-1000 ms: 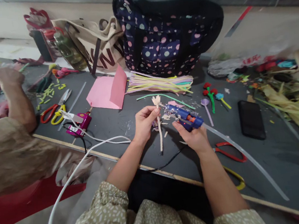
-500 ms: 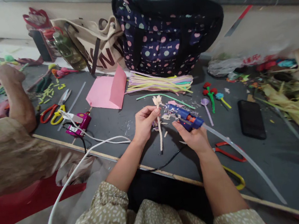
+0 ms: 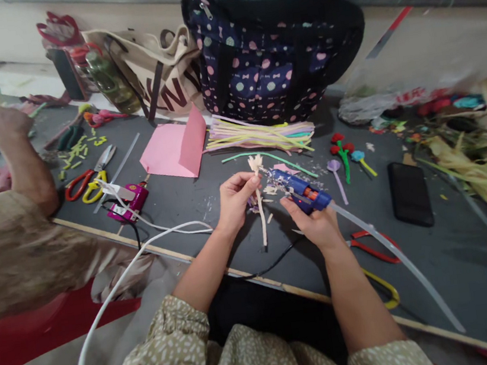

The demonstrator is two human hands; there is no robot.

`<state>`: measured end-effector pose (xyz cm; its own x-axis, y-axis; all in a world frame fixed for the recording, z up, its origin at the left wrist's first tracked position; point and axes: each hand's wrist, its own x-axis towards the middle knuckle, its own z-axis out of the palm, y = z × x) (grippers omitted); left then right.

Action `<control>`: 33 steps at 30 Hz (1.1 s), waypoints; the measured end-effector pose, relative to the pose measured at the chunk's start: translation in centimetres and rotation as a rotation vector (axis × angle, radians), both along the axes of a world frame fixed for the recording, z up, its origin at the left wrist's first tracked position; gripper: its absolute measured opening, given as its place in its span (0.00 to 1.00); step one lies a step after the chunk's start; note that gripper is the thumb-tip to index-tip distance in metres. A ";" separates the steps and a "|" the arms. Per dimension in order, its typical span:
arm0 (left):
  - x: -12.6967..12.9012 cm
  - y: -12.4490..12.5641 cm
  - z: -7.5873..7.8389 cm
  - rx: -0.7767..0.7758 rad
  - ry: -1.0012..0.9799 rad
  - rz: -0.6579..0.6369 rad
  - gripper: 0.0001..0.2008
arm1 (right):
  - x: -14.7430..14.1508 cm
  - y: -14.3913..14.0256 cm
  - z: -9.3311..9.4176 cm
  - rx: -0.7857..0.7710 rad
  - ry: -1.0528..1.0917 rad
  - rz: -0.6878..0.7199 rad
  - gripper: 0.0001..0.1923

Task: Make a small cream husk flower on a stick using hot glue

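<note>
Between the thumb and fingers of my left hand is a cream craft flower, its head up and its pale stem hanging below. My right hand is wrapped around a blue hot glue gun, with a long clear glue stick trailing from its back. The gun's nozzle end, covered in scraps, points left and lies close to the flower; whether they touch I cannot tell. Pale cut bits are scattered on the table under both hands. Beyond them lies a green pipe cleaner.
Behind are a bundle of pipe cleaners, pink paper and a navy bag. Scissors and a purple power box lie left, near a co-worker's arm. A phone and red-handled pliers are right.
The flower's stem end has swung slightly right; my hands have hardly moved. At the far left, the co-worker's hands have shifted a little left with a green piece.
</note>
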<state>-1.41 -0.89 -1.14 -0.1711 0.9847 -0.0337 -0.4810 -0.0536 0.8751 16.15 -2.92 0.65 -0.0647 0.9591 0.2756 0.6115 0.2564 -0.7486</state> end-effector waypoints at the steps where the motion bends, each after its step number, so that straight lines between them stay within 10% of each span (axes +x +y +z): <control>1: 0.0 0.0 0.0 0.001 -0.002 0.000 0.14 | 0.0 0.0 0.0 0.003 0.000 0.003 0.17; 33: 0.1 0.1 -0.1 -0.013 -0.015 0.038 0.14 | -0.1 0.1 0.4 -0.017 0.017 0.056 0.15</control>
<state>-1.35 -0.83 -1.26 -0.2073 0.9770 -0.0493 -0.4918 -0.0605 0.8686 16.02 -2.80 1.08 -0.1141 0.9587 0.2605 0.5840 0.2769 -0.7631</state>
